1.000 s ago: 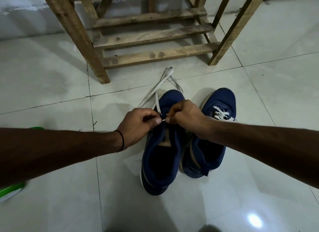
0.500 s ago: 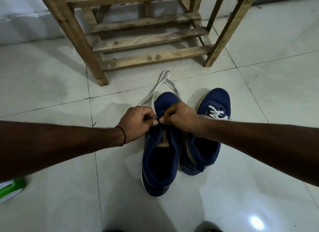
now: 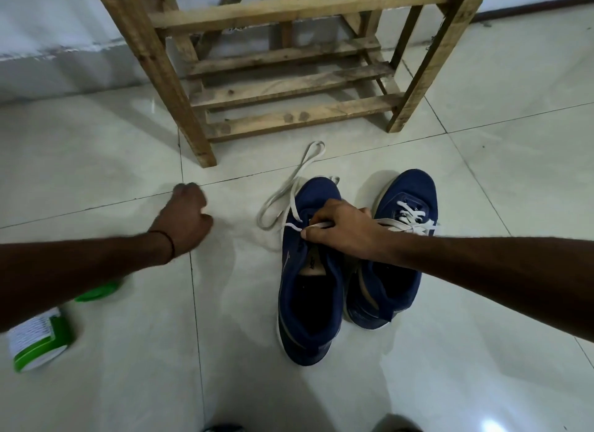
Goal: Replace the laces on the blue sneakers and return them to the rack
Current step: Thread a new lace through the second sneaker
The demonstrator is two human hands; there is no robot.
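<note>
On the floor [image 3: 106, 161] by the wooden rack [image 3: 299, 118], the right hand [image 3: 344, 229] pinches the limp, light white lace [image 3: 293, 226] over the nearer blue sneaker [image 3: 321, 192], which is best held near its tip, while the left hand [image 3: 184, 213] hovers curled, seemingly empty.

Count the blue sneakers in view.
2. Half-laced sneaker under the right hand, which pinches its lace; laced sneaker beside it. Both on the floor, none on the rack.
</note>
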